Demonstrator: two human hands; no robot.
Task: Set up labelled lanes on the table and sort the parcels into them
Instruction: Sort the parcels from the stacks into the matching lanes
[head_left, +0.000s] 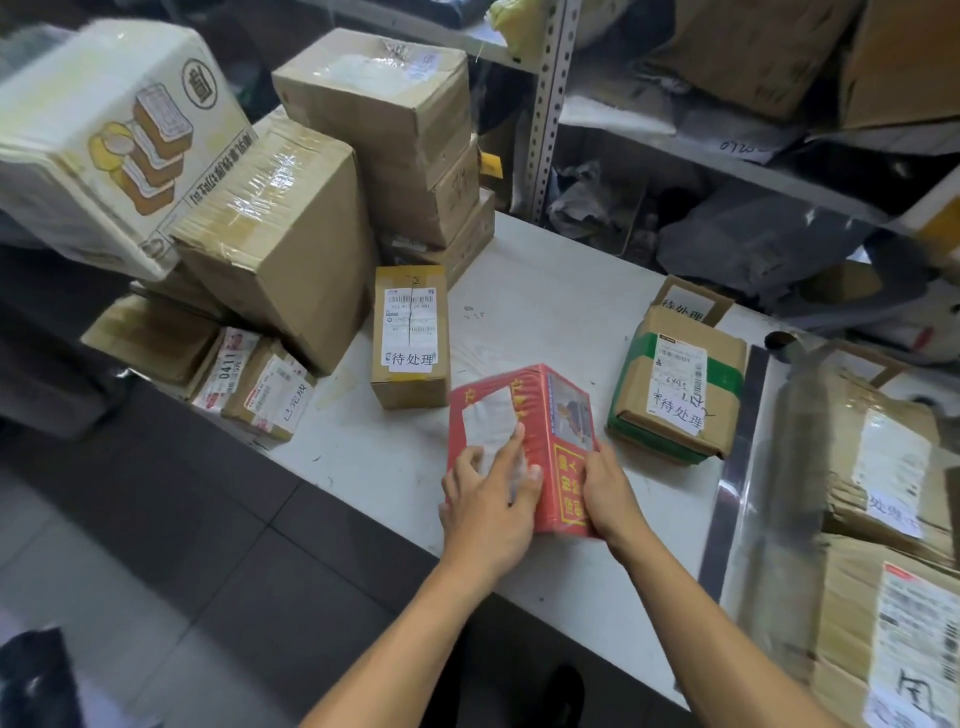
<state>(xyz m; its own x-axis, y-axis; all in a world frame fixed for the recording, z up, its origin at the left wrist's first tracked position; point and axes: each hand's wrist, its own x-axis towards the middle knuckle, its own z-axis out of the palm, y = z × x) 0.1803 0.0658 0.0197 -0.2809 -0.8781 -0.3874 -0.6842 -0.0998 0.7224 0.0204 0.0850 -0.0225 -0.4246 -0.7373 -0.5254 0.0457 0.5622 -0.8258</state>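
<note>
A red parcel (540, 415) with a white label on top lies on the white table (545, 291) near its front edge. My left hand (485, 499) rests on its top, fingers pressing the white label. My right hand (608, 493) grips the parcel's right side. A small brown box (410, 338) with a handwritten label stands behind it to the left. A brown box with green tape (680, 395) and a handwritten label sits to the right. A card label (685, 306) lies behind that box.
Large brown boxes (291, 228) and a white printed carton (109, 135) are stacked at the table's left end. Small labelled parcels (260, 384) lie at the left edge. More boxes (883, 467) stand at the right. Metal shelving (550, 104) holds bags behind.
</note>
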